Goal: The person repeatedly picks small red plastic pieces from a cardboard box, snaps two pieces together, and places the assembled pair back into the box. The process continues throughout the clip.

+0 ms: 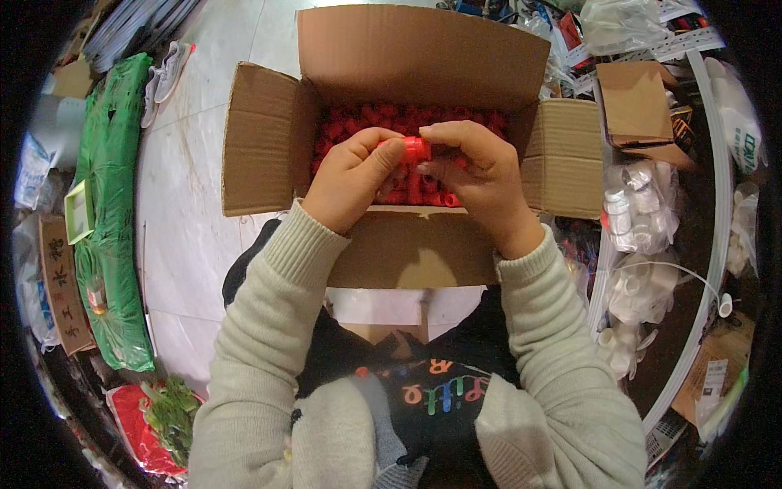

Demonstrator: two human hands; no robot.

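Over an open cardboard box (407, 253), both of my hands meet around a small red plastic pipe fitting (417, 148). My left hand (354, 175) pinches its left end between thumb and fingers. On the other end, the thumb and fingertips of my right hand (481, 167) are closed. Below my hands, the box holds many loose red plastic fittings (371, 114) of the same colour. My fingers hide part of the held piece, so its full shape cannot be made out.
The box's flaps (265, 138) are folded outward. A long green plastic-wrapped bundle (114, 212) lies on the left, near grey shoes (167, 77) and a red bag (134, 424) with leafy greens (173, 411). Clear bags of white fittings (643, 204) line the right, below a small carton (635, 102).
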